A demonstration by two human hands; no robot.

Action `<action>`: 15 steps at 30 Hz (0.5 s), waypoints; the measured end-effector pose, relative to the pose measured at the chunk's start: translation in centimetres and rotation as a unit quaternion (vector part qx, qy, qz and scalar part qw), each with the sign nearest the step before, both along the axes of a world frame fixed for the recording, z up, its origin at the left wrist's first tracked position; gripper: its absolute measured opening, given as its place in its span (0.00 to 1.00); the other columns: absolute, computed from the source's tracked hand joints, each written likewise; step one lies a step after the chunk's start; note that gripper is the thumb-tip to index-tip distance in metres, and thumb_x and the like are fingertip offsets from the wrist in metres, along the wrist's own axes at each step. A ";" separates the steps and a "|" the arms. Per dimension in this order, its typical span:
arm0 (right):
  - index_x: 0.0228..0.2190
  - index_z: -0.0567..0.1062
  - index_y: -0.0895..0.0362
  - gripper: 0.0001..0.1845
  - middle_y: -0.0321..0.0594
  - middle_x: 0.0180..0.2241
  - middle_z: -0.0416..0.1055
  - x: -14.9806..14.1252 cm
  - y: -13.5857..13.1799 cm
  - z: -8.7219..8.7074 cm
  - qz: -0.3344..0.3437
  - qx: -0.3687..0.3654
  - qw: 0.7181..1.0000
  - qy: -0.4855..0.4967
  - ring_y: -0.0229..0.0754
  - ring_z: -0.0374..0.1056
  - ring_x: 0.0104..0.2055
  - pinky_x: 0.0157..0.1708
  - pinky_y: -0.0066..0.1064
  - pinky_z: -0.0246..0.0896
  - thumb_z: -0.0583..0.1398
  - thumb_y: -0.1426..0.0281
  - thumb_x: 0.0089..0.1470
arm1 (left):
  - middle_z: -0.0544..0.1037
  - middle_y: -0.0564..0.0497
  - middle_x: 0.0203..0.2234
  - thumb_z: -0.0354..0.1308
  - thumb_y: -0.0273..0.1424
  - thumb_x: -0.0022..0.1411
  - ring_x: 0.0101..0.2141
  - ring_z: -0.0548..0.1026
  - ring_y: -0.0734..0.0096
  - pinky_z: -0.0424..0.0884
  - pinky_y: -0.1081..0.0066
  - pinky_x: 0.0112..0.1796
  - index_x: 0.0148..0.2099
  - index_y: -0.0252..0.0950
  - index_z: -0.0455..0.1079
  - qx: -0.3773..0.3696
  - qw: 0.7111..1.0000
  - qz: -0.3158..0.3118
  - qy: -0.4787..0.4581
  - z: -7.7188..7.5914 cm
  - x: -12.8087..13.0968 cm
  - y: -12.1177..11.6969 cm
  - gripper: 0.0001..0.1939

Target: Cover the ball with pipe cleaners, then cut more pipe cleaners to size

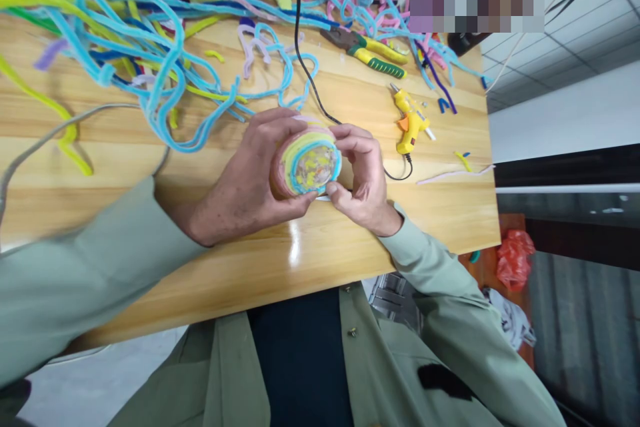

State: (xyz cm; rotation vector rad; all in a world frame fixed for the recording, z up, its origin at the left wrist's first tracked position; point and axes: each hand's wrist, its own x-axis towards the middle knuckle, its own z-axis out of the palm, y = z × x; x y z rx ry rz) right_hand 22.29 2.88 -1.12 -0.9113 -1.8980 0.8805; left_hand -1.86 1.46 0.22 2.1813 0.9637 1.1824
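Between both hands, above the wooden table, I hold a round cup-like object wrapped in pipe cleaners (286, 159). Rings of pink, yellow and light blue go round it, and its flat end, facing me, shows a mottled patch. My left hand (250, 177) is wrapped around its left side, thumb along the lower edge. The fingertips and thumb of my right hand (361, 177) pinch the blue ring at the right rim. A small white strip shows below the rim near my right thumb; I cannot make out what it belongs to.
A tangle of pipe cleaners (170, 60) covers the table's (445, 213) back left. Pliers (370, 57) and a yellow glue gun (411, 121) lie to the right. A black cable (299, 20) runs down behind my hands. A red plastic bag (515, 259) sits beyond the right edge.
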 end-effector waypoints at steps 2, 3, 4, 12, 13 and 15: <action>0.57 0.66 0.46 0.36 0.48 0.62 0.66 0.0 0.0 -0.1 0.001 0.002 1.000 0.003 0.58 0.66 0.68 0.65 0.62 0.68 0.67 0.42 0.58 | 0.70 0.42 0.65 0.64 0.46 0.71 0.70 0.68 0.37 0.70 0.25 0.67 0.74 0.49 0.55 -0.002 1.000 0.001 -0.009 0.0 -0.1 0.1 0.36; 0.58 0.66 0.46 0.36 0.48 0.62 0.66 0.0 0.0 -0.1 -0.001 0.004 1.000 0.000 0.59 0.66 0.68 0.65 0.62 0.69 0.67 0.42 0.58 | 0.70 0.43 0.65 0.64 0.47 0.71 0.71 0.68 0.39 0.70 0.27 0.68 0.74 0.51 0.56 -0.004 1.000 0.003 -0.013 0.0 -0.1 0.1 0.36; 0.58 0.66 0.46 0.37 0.48 0.62 0.66 0.1 0.0 -0.1 -0.004 0.007 1.000 -0.004 0.59 0.67 0.67 0.64 0.61 0.69 0.67 0.42 0.57 | 0.69 0.44 0.65 0.64 0.48 0.72 0.71 0.67 0.40 0.70 0.28 0.69 0.74 0.52 0.55 -0.005 1.000 0.003 -0.015 -0.1 -0.2 0.1 0.36; 0.57 0.67 0.47 0.35 0.48 0.60 0.68 0.1 0.0 0.1 -0.004 0.022 1.000 -0.003 0.58 0.68 0.66 0.63 0.58 0.71 0.68 0.44 0.57 | 0.69 0.45 0.66 0.65 0.46 0.72 0.71 0.68 0.41 0.70 0.28 0.68 0.74 0.48 0.53 0.010 1.000 0.003 0.007 -0.1 -0.2 0.2 0.37; 0.57 0.67 0.47 0.34 0.48 0.60 0.68 0.1 0.0 0.1 0.001 0.026 1.000 0.001 0.57 0.68 0.66 0.63 0.57 0.71 0.68 0.45 0.58 | 0.70 0.45 0.66 0.65 0.47 0.72 0.71 0.68 0.42 0.69 0.29 0.68 0.74 0.48 0.54 0.005 1.000 0.005 0.009 0.0 -0.2 0.1 0.37; 0.58 0.68 0.47 0.32 0.48 0.61 0.68 0.1 0.0 0.3 0.013 0.027 1.000 0.007 0.57 0.68 0.67 0.64 0.58 0.70 0.67 0.47 0.60 | 0.69 0.45 0.66 0.63 0.49 0.72 0.71 0.67 0.44 0.68 0.31 0.69 0.73 0.45 0.53 -0.013 1.000 0.010 0.021 0.3 -0.2 -0.1 0.36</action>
